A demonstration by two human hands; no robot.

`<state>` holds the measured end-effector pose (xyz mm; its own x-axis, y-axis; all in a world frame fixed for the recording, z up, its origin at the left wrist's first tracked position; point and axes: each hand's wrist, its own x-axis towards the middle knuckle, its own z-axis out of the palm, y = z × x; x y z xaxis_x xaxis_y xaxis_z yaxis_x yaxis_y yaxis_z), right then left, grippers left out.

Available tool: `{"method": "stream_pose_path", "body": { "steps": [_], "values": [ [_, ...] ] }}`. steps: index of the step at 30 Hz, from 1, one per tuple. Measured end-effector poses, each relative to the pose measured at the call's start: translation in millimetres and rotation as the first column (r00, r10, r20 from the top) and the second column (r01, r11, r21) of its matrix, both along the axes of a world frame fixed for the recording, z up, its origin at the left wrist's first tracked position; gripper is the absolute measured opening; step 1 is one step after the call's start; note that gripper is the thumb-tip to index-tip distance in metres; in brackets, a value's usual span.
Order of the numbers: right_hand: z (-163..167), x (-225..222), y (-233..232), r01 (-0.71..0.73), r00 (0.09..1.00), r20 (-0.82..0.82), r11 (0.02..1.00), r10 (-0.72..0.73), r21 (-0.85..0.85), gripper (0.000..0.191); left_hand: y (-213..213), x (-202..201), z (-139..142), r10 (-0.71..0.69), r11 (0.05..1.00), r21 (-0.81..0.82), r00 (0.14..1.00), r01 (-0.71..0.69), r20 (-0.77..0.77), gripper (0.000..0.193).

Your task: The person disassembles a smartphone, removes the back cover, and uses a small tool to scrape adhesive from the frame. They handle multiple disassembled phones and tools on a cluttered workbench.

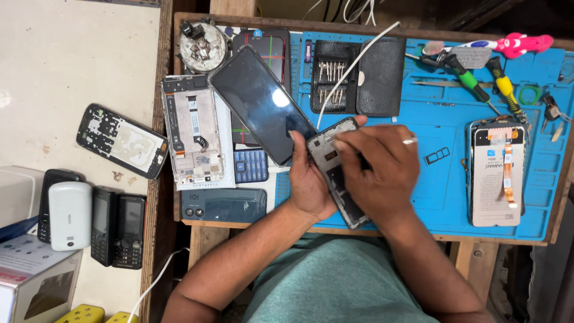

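Both hands work over the blue mat [442, 179] on the desk [197, 230]. The left hand [310, 182] grips an opened phone frame [336, 173] from below, fingers curled around its left edge, while the right hand [379, 164] lies over it, fingertips [339, 143] pressed to its upper end (a ring shows on one finger). The frame tilts just above the mat's near-left part. Just beside it lies a black screen panel [260, 101]; a bit case [359, 75] and screwdrivers [484, 84] lie further back.
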<state>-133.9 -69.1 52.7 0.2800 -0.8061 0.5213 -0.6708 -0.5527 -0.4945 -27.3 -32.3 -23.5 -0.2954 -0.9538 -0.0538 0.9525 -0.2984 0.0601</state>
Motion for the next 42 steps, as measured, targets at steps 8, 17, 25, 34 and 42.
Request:
{"method": "stream_pose_path", "body": {
  "steps": [8, 17, 25, 34, 42],
  "values": [
    [18, -32, 7, 0.129, 0.990, 0.041, 0.981, -0.137, 0.146, 0.021, -7, 4, 4, -0.077, 0.986, -0.157, 0.977, 0.046, -0.197, 0.094],
    [10, -26, 13, -0.098, 0.982, -0.151, 0.987, 0.116, 0.124, 0.024, -7, -1, 3, -0.005, 0.998, -0.055, 1.000, 0.005, 0.010, 0.088],
    [10, -23, 18, -0.136, 0.986, -0.067, 0.968, 0.153, 0.211, 0.017, -1, -6, -14, -0.029, 0.994, -0.102, 0.999, 0.027, -0.016, 0.088],
    [0, -8, 4, -0.133, 0.991, 0.006, 0.990, 0.133, 0.040, 0.018, 4, -7, 4, -0.086, 0.996, 0.013, 0.996, 0.086, 0.008, 0.103],
    [-12, -11, 7, -0.175, 0.984, 0.049, 0.983, 0.173, 0.056, 0.017, 6, -7, -4, -0.090, 0.993, 0.079, 0.995, 0.087, 0.043, 0.103]
  ]
}}
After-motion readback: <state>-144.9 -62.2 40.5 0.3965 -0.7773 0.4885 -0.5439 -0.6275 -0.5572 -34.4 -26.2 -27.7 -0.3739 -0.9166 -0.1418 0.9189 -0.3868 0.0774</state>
